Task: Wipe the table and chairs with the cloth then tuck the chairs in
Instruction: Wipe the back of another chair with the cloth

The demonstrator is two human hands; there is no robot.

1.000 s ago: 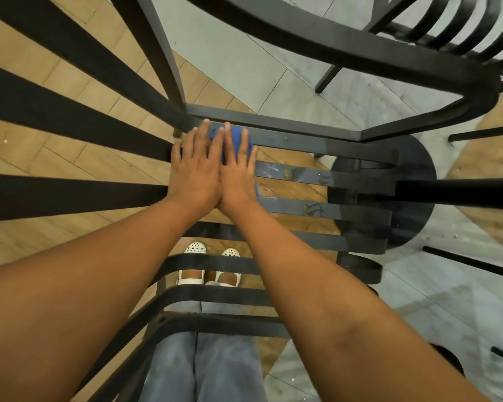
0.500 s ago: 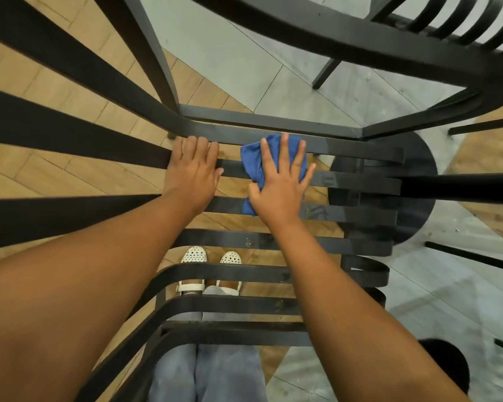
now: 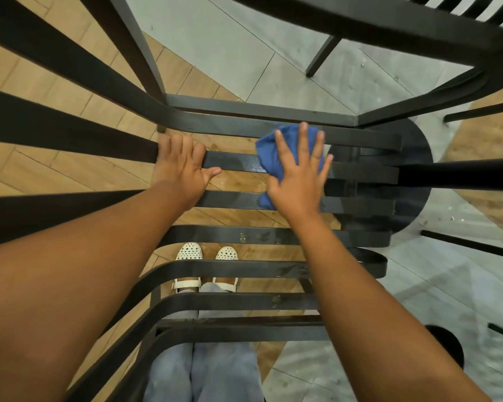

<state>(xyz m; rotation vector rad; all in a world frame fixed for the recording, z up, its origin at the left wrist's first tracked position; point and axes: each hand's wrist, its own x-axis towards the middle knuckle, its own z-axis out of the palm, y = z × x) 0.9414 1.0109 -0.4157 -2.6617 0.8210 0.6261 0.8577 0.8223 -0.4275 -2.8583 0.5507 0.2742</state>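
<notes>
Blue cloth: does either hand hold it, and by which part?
Not gripped: the right hand presses the blue cloth flat on the chair slats. The left hand rests on a slat.

Black slatted chair seat, seen from above, over the floor.

Chair seat (image 3: pixel 238 165) of dark slats with gaps. On it: blue cloth (image 3: pixel 285 153) at far right, flat under the right hand (image 3: pixel 298 181); left hand (image 3: pixel 180 169) resting on slats at left. Below: wood-look floor (image 3: pixel 70 158) on the left, grey tile (image 3: pixel 230 47) far and right.
</notes>
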